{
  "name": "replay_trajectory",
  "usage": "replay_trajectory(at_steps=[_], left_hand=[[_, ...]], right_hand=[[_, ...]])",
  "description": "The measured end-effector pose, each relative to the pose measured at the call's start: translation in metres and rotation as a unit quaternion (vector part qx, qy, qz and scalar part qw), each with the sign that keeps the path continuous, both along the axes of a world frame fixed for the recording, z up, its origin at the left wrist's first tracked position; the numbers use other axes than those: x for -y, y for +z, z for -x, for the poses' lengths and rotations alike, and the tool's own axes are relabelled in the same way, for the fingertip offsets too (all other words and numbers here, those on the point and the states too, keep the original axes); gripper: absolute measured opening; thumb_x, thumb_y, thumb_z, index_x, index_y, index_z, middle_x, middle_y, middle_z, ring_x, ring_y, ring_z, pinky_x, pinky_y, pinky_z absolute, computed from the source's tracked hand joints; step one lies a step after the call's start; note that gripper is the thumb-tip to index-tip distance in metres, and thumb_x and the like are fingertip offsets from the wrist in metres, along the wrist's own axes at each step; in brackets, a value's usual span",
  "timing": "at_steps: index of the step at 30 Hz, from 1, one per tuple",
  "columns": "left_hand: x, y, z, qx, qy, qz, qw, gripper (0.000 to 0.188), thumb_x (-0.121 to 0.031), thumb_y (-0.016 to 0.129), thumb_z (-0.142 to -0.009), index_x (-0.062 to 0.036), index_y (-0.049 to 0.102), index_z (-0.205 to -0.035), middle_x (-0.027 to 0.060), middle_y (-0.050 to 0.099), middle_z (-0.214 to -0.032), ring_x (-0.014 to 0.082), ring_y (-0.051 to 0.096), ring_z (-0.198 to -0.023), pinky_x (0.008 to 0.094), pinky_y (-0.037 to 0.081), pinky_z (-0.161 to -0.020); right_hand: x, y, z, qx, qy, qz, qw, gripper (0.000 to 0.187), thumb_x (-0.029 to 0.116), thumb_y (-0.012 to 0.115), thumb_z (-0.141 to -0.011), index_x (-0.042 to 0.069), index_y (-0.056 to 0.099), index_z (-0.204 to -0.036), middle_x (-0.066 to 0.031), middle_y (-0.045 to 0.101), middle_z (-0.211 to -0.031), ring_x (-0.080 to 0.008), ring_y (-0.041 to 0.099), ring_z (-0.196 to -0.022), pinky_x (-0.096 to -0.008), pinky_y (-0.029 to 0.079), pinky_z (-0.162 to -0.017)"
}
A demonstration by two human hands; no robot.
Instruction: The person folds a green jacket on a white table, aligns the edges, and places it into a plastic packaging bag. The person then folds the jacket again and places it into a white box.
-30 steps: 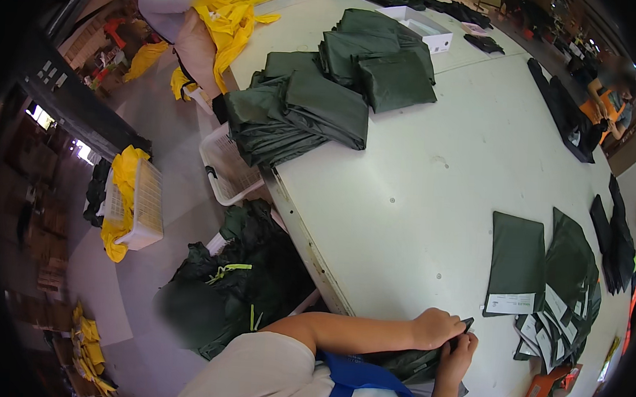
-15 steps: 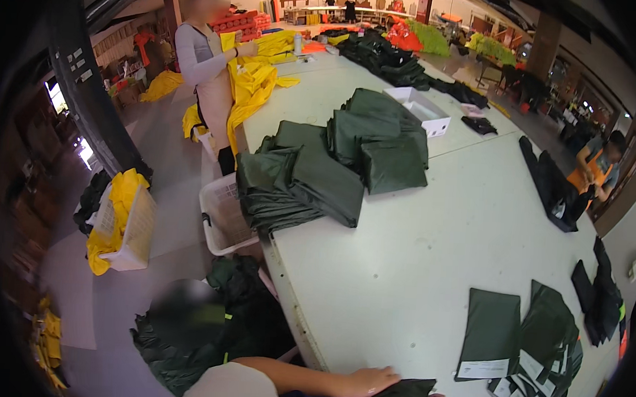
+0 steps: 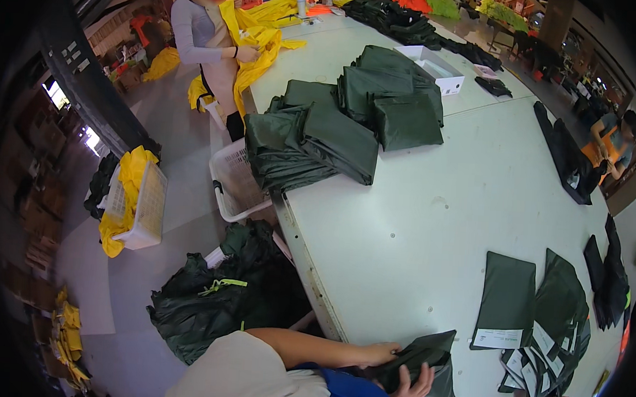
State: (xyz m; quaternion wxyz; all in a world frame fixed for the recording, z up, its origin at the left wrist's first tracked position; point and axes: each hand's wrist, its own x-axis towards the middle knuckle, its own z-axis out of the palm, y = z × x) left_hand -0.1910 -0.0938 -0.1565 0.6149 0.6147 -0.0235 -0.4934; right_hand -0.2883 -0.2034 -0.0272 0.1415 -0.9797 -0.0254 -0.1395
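Note:
At the table's near edge lies a dark green folded garment or pouch point(image 3: 436, 352); its exact kind is hard to tell. My left hand point(image 3: 380, 354) is closed on its left edge, with the fingertips partly hidden in the folds. My right hand point(image 3: 412, 392) is curled round the near part of the same fabric, fingers bent and a little apart. To the right lie a flat dark green pouch point(image 3: 507, 291) with a white label strip and a fanned stack of similar pouches point(image 3: 560, 305), with several white labels point(image 3: 539, 361) at its near end.
Folded dark green garments point(image 3: 343, 139) are piled at the table's left edge, near an open white box point(image 3: 440, 72). Below stand a white basket point(image 3: 236, 187) and a dark green heap point(image 3: 212, 293). A person point(image 3: 204, 41) handles yellow fabric at the far left; another point(image 3: 612, 145) works at right.
The near dark green fabric has been raised and spread wider. My right hand has come further into view, over the fabric. The whole view has shifted, and the person at far left has lowered a hand.

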Motion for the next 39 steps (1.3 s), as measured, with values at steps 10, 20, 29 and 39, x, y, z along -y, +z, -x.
replay_trajectory(at_steps=[10,20,29,39], left_hand=[[-0.010,0.078,-0.018,0.299,-0.116,-0.117,0.940,0.023,-0.012,0.054,-0.082,0.0017,0.050,-0.100,0.0252,0.063,-0.085,0.0438,0.061,-0.083,0.0507,0.046,-0.070],[-0.014,0.078,-0.020,0.387,-0.184,-0.135,0.893,0.035,-0.009,0.054,-0.077,0.0042,0.042,-0.107,0.0236,0.062,-0.072,0.0435,0.061,-0.071,0.0505,0.047,-0.061],[-0.001,0.046,-0.017,0.361,-0.155,0.001,0.919,0.034,-0.011,0.049,-0.082,-0.0100,0.035,-0.113,0.0231,0.058,-0.069,0.0453,0.058,-0.068,0.0526,0.041,-0.058],[-0.006,0.050,-0.012,0.492,0.000,-0.069,0.868,0.035,-0.010,0.056,-0.085,-0.0053,0.040,-0.116,0.0180,0.055,-0.090,0.0368,0.060,-0.076,0.0478,0.046,-0.062]], right_hand=[[-0.004,-0.012,-0.016,-0.088,-0.076,0.005,0.993,0.034,0.010,0.066,-0.057,0.012,0.066,-0.091,-0.0129,0.049,-0.109,-0.0358,0.045,-0.106,-0.0465,0.034,-0.087],[0.028,-0.045,-0.032,-0.226,0.073,-0.190,0.953,0.033,0.020,0.073,-0.066,0.004,0.063,-0.094,-0.0182,0.050,-0.113,-0.0382,0.044,-0.106,-0.0464,0.039,-0.089],[0.008,-0.101,-0.017,-0.092,0.091,-0.020,0.991,0.040,0.008,0.064,-0.070,0.003,0.059,-0.109,-0.0172,0.059,-0.099,-0.0380,0.053,-0.090,-0.0476,0.043,-0.076],[0.049,-0.048,-0.028,-0.046,-0.083,-0.048,0.994,0.063,0.009,0.071,-0.072,-0.001,0.048,-0.129,-0.0207,0.050,-0.121,-0.0392,0.046,-0.114,-0.0469,0.038,-0.097]])
